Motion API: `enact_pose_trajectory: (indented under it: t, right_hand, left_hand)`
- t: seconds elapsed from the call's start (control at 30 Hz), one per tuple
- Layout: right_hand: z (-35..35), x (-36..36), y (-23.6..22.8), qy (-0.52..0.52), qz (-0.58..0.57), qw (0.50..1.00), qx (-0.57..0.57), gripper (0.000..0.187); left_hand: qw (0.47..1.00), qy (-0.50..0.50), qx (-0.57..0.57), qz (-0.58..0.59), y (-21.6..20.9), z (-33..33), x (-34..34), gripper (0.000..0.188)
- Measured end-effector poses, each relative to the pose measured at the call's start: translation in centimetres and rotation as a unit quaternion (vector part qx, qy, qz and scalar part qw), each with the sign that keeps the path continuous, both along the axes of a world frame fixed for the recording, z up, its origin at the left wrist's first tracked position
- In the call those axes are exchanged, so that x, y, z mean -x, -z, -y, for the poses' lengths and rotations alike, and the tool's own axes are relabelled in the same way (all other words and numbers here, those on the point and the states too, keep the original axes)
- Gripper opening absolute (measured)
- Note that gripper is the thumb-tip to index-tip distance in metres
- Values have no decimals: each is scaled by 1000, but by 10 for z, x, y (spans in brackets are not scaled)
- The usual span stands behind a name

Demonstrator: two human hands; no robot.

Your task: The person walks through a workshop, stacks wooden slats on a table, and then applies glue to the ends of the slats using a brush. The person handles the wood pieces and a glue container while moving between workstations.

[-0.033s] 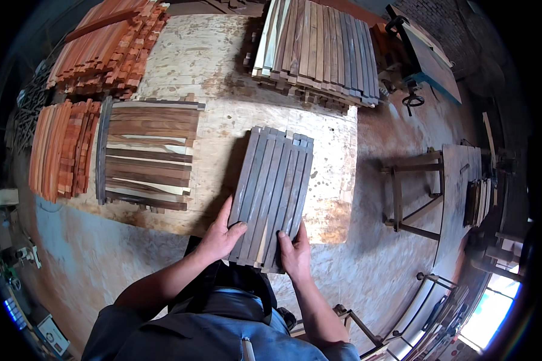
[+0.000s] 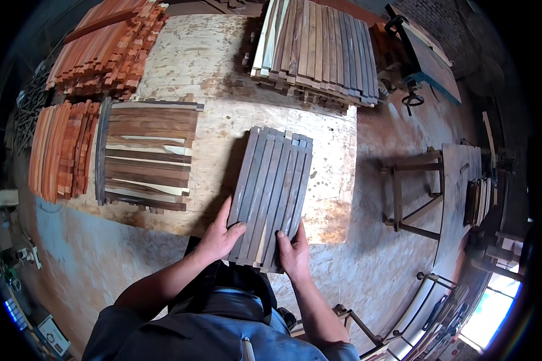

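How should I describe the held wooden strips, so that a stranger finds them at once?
Find the pale worktable, then its near edge. There the left hand and right hand hold the grey-brown wooden strips; the neighbouring stacks lie untouched.

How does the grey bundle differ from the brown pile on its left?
The grey bundle is mostly dark; the brown pile has cream streaks. The grey bundle points forward; the brown pile runs sideways. The left hand and right hand hold the grey bundle, not the brown pile. Both are narrow wooden lengths.

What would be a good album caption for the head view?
Left hand and right hand hold dark wooden strips at a pale table bearing brown strips.
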State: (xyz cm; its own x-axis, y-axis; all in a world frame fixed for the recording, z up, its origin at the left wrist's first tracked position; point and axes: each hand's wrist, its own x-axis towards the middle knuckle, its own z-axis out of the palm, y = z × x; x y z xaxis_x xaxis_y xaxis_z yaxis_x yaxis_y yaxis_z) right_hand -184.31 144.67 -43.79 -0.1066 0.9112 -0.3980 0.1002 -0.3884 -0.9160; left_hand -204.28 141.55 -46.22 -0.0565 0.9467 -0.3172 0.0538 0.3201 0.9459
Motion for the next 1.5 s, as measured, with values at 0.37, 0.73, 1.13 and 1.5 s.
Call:
enact_pose_trajectory:
  t: [0.37,0.73,1.13,1.5]
  right_hand:
    - [-13,-5,-11,-35,129,990,-38,43]
    - [-22,-11,2,-97,294,942,-126,40]
    - [-1,-25,71,11,-35,999,-30,67]
    - [-2,-41,83,-38,-114,993,5,96]
  left_hand:
    - [996,11,46,-75,-7,-13,-4,72]
    - [878,181,105,-430,-36,-48,22,59]
    - [998,26,7,62,44,-22,14,80]
    - [990,0,-16,140,57,-22,1,83]
